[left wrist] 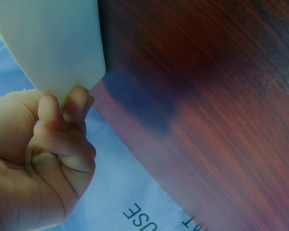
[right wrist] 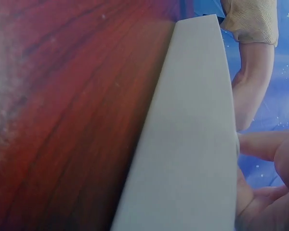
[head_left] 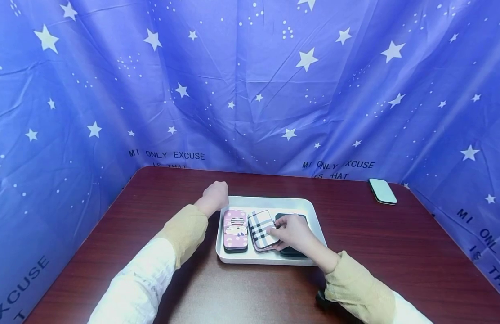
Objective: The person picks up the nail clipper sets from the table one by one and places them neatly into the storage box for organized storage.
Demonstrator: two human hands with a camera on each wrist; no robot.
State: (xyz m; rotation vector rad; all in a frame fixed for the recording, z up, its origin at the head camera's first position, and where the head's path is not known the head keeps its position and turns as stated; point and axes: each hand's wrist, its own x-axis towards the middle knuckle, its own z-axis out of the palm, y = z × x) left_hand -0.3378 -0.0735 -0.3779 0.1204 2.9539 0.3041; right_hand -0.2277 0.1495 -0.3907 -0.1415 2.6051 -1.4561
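A white rectangular tray stands on the table. My left hand pinches its far left corner; in the left wrist view curled fingers meet the tray's rim. Inside, a pink cartoon-printed flat case lies at the left, above a dark-edged one. My right hand pinches the right edge of a black-and-white plaid case, slightly slanted over a pinkish case below it. A dark case lies partly hidden under that hand. In the right wrist view, the tray's side wall covers the cases.
A pale green flat case with a dark edge lies at the table's far right corner. The dark red wooden table is bordered by a blue star-patterned curtain. A small black object shows beside the right sleeve.
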